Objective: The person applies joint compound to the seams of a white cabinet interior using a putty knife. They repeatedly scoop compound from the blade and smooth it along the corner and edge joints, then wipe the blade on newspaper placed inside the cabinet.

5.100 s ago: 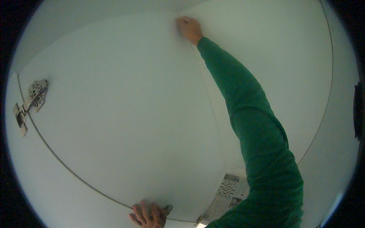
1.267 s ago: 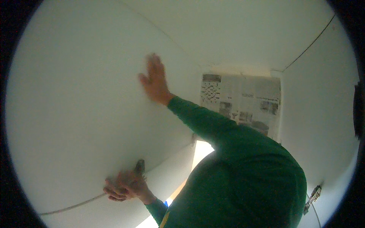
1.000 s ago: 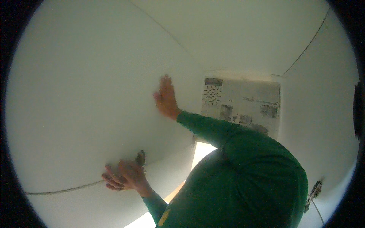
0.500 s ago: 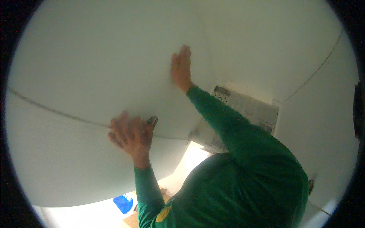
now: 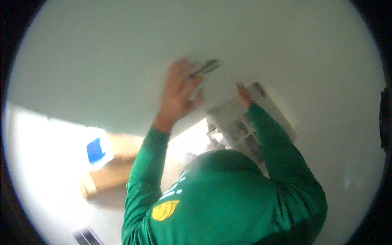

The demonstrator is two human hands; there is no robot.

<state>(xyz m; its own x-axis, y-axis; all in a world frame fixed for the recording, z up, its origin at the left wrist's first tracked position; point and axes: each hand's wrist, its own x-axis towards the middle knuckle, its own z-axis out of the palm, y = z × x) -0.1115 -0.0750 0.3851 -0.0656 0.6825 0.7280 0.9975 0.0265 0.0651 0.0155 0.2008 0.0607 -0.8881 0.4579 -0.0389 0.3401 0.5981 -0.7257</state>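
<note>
My left hand [image 5: 179, 92] is raised before the pale panel [image 5: 106, 61], its fingers spread and blurred. A slim dark metallic tool [image 5: 209, 66] with a thin stem sticks out from between those fingers, and the blur hides its exact kind. Farther right, my right hand [image 5: 244, 96] shows nearly edge-on with its fingers stretched out and nothing visible in it. It overlaps the upper part of a printed newspaper sheet [image 5: 228, 118]; whether it touches the sheet I cannot tell. My right sleeve covers part of that newspaper.
Beyond the panel's lower edge, a cardboard box [image 5: 110, 179] stands on the brightly lit left, with a blue and white item [image 5: 96, 151] by it. A dark striped object [image 5: 86, 237] lies at the lower left. Another pale surface [image 5: 343, 122] rises on the right.
My left hand has moved up and right along with the metallic tool. My right hand has left the panel and come down right, over the newspaper. The view has shifted, showing more of the box.
</note>
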